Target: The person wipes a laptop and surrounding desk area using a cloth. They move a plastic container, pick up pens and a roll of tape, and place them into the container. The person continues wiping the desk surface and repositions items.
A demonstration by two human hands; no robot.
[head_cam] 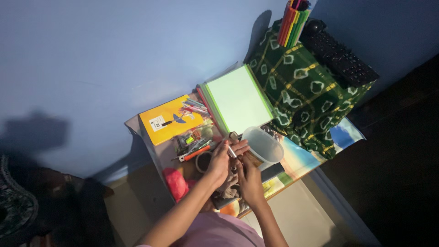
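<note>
While both hands meet near the front edge of the desk (320,160), the left hand (218,161) and the right hand (249,176) grip one small pen (232,152) beside the clear tub (263,146), probably for steadiness.

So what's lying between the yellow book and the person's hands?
In the head view, a clear packet of pens and markers lies between the yellow book and the hands.
</note>
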